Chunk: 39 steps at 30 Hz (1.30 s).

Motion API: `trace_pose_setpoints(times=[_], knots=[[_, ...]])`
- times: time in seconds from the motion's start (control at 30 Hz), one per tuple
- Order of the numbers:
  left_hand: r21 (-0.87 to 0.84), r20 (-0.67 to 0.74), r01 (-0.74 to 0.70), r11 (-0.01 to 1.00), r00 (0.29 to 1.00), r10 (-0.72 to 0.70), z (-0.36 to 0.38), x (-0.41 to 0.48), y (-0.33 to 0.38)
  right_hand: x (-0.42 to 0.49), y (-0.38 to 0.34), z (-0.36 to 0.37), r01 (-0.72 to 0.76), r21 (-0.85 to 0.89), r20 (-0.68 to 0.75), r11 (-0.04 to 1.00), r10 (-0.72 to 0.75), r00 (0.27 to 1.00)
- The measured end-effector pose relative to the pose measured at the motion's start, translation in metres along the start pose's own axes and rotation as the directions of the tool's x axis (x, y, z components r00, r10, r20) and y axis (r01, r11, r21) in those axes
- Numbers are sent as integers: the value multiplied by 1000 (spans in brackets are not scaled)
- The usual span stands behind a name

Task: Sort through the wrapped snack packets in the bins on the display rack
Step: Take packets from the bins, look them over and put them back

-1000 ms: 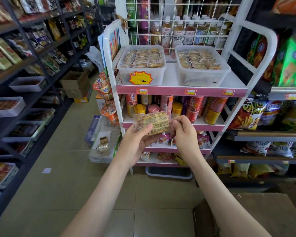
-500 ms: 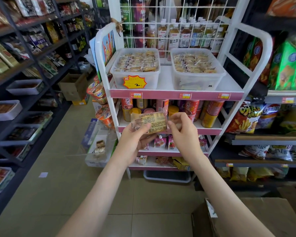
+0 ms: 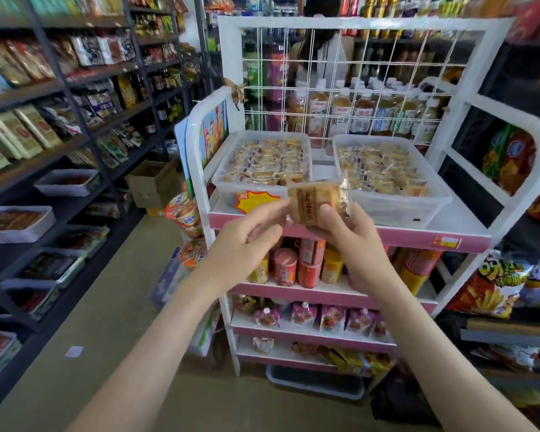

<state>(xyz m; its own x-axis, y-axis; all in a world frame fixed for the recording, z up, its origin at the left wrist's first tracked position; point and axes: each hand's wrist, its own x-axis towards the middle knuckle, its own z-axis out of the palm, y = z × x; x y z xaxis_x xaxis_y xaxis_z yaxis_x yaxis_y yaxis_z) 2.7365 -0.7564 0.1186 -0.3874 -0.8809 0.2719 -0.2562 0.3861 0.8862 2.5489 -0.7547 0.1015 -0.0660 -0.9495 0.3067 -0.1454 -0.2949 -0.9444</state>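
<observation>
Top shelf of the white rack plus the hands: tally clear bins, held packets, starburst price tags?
Clear bins: 2, left bin and right bin
Held packet: 1
Starburst price tag: 1
Total: 4

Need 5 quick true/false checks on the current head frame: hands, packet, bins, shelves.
1. Both hands are on one snack packet. True: left hand and right hand hold the snack packet with their fingers.
2. The packet lies in the right bin. False: it is held up in front of the top shelf.
3. A yellow price tag is on the left bin. True: price tag, left bin.
4. The right bin is empty. False: the right bin is full of wrapped packets.
5. The second shelf holds bottles. False: the second shelf holds cans; the bottles stand behind the top shelf.
</observation>
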Motion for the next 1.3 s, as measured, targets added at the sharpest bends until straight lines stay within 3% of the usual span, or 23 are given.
trace_pose_setpoints(times=[0.1,0.2,0.4,0.47,0.57,0.67,0.73,0.8,0.93,1.1,1.23,1.3], knots=[[310,-142,-58,949,984,106,-27,42,-27,57,5,-2,83,-136,-35,987,-88,995],[503,-167,-45,863,975,148,-49,86,-49,114,12,-2,103,-161,-47,982,-112,993],[658,-60,-59,751,990,131,-60,164,-77,187,32,-13,58,-312,127,948,-19,992],[724,19,-58,687,998,64,-58,185,-86,194,37,-19,49,-406,184,913,29,983],[836,187,-56,546,964,-188,-58,205,-95,201,43,-25,70,-591,282,804,124,951],[866,281,-40,499,865,-417,-65,217,-100,207,42,-30,50,-662,295,748,199,934],[873,294,-19,488,819,-493,-68,219,-100,211,39,-32,31,-653,303,757,223,927],[881,297,-21,473,803,-518,-69,221,-101,215,34,-34,26,-648,323,762,243,914],[890,287,-15,456,797,-532,-68,222,-103,226,29,-33,116,-742,424,661,328,844],[893,270,4,449,794,-544,-67,223,-104,230,27,-34,54,-750,425,659,417,803],[890,271,11,456,792,-547,-66,224,-101,224,30,-18,173,-851,433,496,474,767],[879,269,27,476,797,-541,-67,225,-100,218,34,-9,163,-866,412,472,489,769]])
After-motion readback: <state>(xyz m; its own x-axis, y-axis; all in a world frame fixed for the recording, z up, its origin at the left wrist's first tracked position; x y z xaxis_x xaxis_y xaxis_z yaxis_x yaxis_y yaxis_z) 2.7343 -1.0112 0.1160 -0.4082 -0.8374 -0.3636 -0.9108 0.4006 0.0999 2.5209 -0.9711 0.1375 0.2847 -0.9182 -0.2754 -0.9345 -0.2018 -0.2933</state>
